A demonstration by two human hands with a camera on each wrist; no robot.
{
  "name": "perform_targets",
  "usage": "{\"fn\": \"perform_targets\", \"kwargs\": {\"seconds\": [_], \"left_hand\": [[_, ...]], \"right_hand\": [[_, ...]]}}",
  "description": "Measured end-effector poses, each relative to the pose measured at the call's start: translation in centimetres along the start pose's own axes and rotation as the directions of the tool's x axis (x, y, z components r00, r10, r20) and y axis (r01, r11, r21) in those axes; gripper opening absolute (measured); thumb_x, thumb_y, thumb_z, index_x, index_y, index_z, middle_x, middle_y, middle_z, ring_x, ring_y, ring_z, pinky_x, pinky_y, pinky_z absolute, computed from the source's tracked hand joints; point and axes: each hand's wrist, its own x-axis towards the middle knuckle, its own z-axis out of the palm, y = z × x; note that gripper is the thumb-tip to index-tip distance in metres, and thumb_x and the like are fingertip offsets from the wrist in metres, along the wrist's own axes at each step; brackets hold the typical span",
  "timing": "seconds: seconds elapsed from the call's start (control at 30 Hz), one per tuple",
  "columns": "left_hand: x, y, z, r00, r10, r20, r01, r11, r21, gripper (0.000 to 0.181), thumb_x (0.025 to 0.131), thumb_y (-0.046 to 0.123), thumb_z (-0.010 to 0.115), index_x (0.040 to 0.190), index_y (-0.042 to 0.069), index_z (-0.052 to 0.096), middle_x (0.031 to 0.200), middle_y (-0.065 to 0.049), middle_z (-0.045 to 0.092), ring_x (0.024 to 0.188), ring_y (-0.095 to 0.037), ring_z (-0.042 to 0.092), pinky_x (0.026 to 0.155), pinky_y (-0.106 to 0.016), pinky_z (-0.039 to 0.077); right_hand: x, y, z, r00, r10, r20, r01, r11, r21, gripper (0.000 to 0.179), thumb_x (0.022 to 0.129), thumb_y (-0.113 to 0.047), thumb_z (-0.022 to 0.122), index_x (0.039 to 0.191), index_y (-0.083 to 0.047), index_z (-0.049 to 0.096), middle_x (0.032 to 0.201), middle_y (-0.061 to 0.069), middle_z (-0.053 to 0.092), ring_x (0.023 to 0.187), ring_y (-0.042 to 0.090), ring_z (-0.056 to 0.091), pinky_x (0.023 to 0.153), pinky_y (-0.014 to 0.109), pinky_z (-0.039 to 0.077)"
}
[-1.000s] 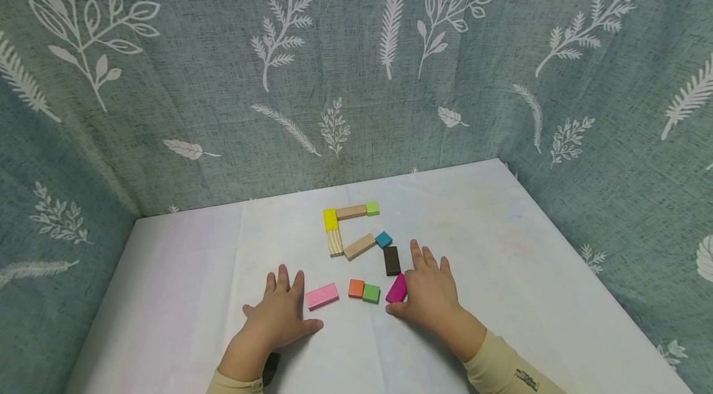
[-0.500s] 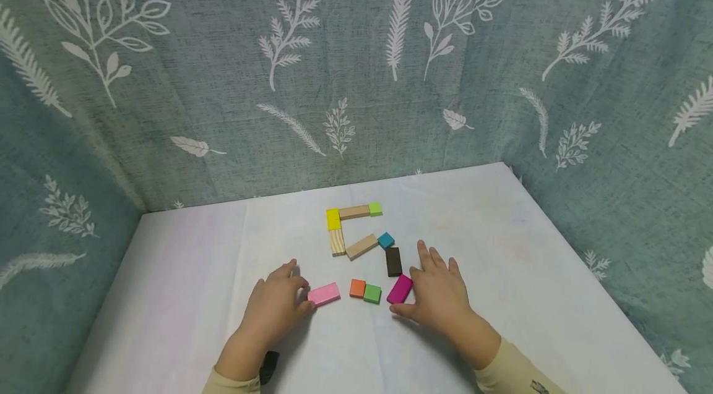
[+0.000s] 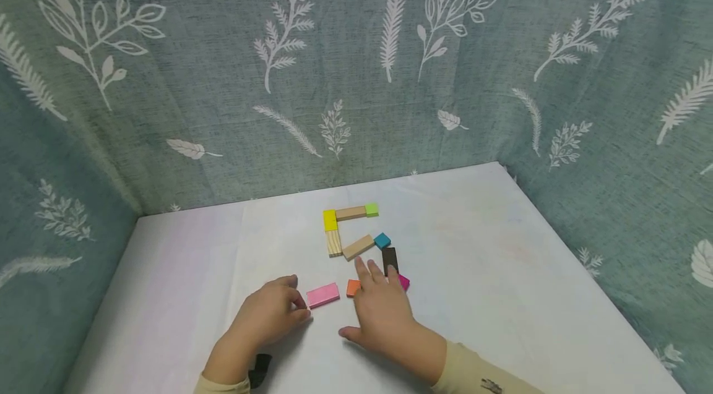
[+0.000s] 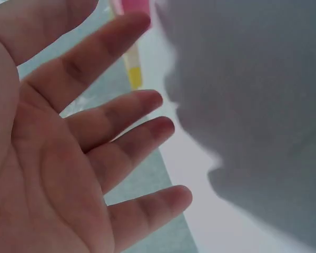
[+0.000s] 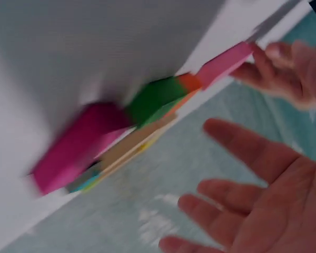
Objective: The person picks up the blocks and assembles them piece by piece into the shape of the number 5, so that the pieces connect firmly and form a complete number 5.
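Observation:
My left hand (image 3: 266,315) is beside the left end of a pink block (image 3: 323,295), fingertips right at it. The left wrist view shows its fingers (image 4: 116,118) relaxed and apart, holding nothing. My right hand (image 3: 384,315) hovers with spread fingers over the table, hiding a green block in the head view. That green block (image 5: 155,97) shows in the right wrist view beside an orange block (image 3: 353,288). A magenta block (image 3: 405,282) is partly covered by the right fingers, just below a dark brown block (image 3: 389,256).
Farther back, a blue cube (image 3: 382,240), a tan block (image 3: 358,247), a striped wood block (image 3: 333,244), a yellow block (image 3: 330,219), another tan block (image 3: 351,213) and a lime cube (image 3: 372,209) form a bent line. A patterned curtain (image 3: 356,72) borders the white table (image 3: 473,227).
My right hand has moved left from beside the magenta block to above the green one. The left hand has drawn its fingers in beside the pink block. The blocks have stayed put.

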Motion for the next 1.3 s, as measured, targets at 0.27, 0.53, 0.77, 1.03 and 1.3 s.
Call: {"fn": "perform_targets", "kwargs": {"seconds": [0.27,0.53,0.77,1.03,1.3], "left_hand": [[-0.6,-1.6,-1.0,0.997,-0.009,-0.071,0.008,1.0,-0.009,0.019,0.084,0.03,0.08,0.095,0.014,0.078,0.138,-0.018,0.063,0.124,-0.039,0.062,0.095,-0.059,0.053],[0.0,-0.9,-1.4,0.996,0.033,-0.082,-0.031,0.999,0.022,0.024,0.084,0.03,0.081,0.099,0.013,0.077,0.136,-0.02,0.064,0.121,-0.041,0.063,0.09,-0.06,0.054],[0.1,-0.7,-0.9,0.997,0.002,-0.077,0.0,1.0,0.026,0.028,0.086,0.03,0.077,0.105,0.01,0.076,0.139,-0.023,0.061,0.124,-0.045,0.061,0.094,-0.063,0.051],[-0.1,-1.2,-1.3,0.987,0.006,-0.159,0.005,0.998,0.069,0.025,0.084,0.024,0.078,0.104,0.008,0.077,0.136,-0.026,0.061,0.12,-0.045,0.063,0.093,-0.062,0.052],[0.0,-1.3,-1.6,0.991,-0.031,-0.129,0.04,0.997,0.069,0.029,0.084,0.025,0.078,0.107,0.008,0.076,0.14,-0.025,0.059,0.124,-0.046,0.06,0.098,-0.063,0.05]], "right_hand": [[5.1,-5.2,0.1,0.999,0.028,-0.046,-0.04,0.959,-0.281,0.074,0.085,-0.087,0.04,0.112,-0.031,0.079,0.159,0.014,0.043,0.15,0.037,0.034,0.117,0.065,0.028],[6.2,-6.2,0.8,0.999,0.024,-0.043,-0.036,0.956,-0.29,0.066,0.087,-0.079,0.047,0.117,-0.029,0.077,0.15,0.015,0.053,0.149,0.037,0.035,0.118,0.065,0.023],[6.8,-7.0,0.8,0.999,0.033,-0.044,-0.044,0.959,-0.281,0.066,0.086,-0.08,0.047,0.116,-0.03,0.077,0.147,0.014,0.057,0.147,0.04,0.037,0.119,0.07,0.018],[7.4,-7.7,1.0,0.997,0.052,-0.056,-0.066,0.953,-0.297,0.059,0.092,-0.074,0.044,0.118,-0.032,0.076,0.14,0.009,0.063,0.144,0.039,0.042,0.116,0.071,0.021],[4.6,-6.7,0.7,0.995,-0.069,0.077,0.086,0.966,-0.243,0.045,0.091,-0.066,0.055,0.115,-0.035,0.076,0.137,-0.001,0.065,0.144,0.028,0.045,0.12,0.062,0.026]]}}
